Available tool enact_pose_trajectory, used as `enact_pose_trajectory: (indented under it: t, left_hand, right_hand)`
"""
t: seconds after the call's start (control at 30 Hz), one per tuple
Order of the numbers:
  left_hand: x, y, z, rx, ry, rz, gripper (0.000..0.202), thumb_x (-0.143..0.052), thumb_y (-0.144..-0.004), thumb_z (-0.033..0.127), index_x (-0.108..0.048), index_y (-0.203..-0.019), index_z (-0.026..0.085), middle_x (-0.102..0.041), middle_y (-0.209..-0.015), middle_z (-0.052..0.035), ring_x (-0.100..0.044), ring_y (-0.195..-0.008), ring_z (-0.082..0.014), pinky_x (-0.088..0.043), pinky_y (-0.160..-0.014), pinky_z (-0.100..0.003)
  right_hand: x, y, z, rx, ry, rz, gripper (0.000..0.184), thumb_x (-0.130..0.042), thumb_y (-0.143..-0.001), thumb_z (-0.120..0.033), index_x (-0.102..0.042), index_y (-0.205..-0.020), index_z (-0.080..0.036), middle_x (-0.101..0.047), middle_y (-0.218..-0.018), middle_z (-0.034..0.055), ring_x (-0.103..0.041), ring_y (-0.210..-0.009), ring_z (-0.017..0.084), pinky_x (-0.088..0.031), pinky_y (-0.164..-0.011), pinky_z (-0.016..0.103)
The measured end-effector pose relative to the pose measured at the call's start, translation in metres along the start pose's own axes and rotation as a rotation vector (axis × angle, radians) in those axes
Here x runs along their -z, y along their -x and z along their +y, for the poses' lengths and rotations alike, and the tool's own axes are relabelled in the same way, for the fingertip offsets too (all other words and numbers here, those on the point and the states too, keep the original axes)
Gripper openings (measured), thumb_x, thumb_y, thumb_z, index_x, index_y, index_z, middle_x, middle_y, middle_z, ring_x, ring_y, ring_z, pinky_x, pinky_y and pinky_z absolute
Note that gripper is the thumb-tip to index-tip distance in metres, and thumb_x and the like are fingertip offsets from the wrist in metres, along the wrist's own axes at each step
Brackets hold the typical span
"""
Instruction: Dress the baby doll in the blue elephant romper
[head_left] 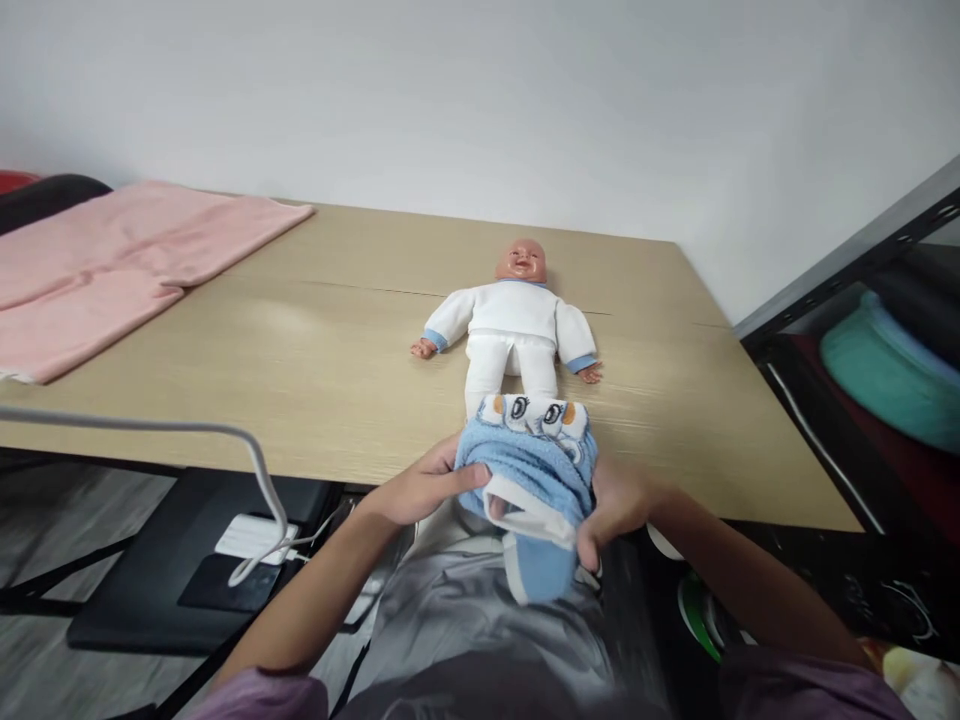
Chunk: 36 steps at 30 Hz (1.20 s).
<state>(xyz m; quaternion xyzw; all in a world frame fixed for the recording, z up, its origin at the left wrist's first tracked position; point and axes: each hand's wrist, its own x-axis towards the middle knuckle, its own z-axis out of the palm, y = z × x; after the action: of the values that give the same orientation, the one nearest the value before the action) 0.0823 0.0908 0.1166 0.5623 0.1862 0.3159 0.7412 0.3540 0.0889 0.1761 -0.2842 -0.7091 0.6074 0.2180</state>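
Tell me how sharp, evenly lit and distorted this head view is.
Head view: soft even light, faint shadows under the doll; slight glare on the table; the right hand and floor edges look motion-blurred, the left hand and blue garment sharper; table edges bow, wide-angle distortion.

A long wooden counter [315, 350] is seen before a plain white wall [525, 100]. On its far left end a pink cloth [112, 260] is spread flat, and part of it hangs over the near edge. Behind the cloth, the dark back of a chair [45, 198] can be seen. A white cable [187, 432] is stretched across the near left side and is led down to a white power strip [251, 538] on the floor. At the right, a black metal shelf [862, 260] is placed, and a teal round thing [892, 370] is kept inside it
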Motion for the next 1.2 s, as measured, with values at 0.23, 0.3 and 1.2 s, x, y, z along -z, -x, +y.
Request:
enact_pose_trajectory:
  t: [0.23, 0.3, 1.2]
  left_hand:
    - [-0.042, 0.011, -0.005, 0.08, -0.091, 0.401, 0.048, -0.09, -0.097, 0.059, -0.08, -0.124, 0.021, -0.084, -0.123, -0.0099, -0.076, -0.117, -0.0307, -0.059, -0.105, -0.039]
    - [-0.049, 0.012, 0.0, 0.104, -0.182, 0.421, 0.057, -0.093, -0.094, 0.054, -0.077, -0.139, 0.023, -0.083, -0.138, -0.0105, -0.076, -0.128, -0.0332, -0.059, -0.111, -0.041]
    - [-0.013, -0.019, -0.023, 0.219, -0.637, 0.628, 0.024, -0.055, -0.113, 0.048, -0.054, -0.125, 0.027, -0.075, -0.101, 0.0, -0.074, -0.097, -0.0282, -0.05, -0.089, -0.037]
  right_hand:
    - [-0.027, 0.008, 0.017, -0.044, 0.213, 0.661, 0.018, -0.071, -0.09, -0.029, -0.078, -0.106, -0.023, -0.086, -0.103, 0.0055, -0.081, -0.105, 0.029, -0.07, -0.099, 0.042]
    - [-0.032, 0.007, 0.017, -0.047, 0.28, 0.696, 0.015, -0.067, -0.089, -0.028, -0.076, -0.101, -0.024, -0.084, -0.096, 0.0046, -0.08, -0.1, 0.029, -0.069, -0.095, 0.041]
    - [-0.008, -0.026, 0.054, -0.191, 0.632, 0.566, 0.033, -0.076, -0.094, -0.028, -0.078, -0.126, -0.022, -0.086, -0.126, 0.0132, -0.082, -0.12, 0.037, -0.064, -0.107, 0.05]
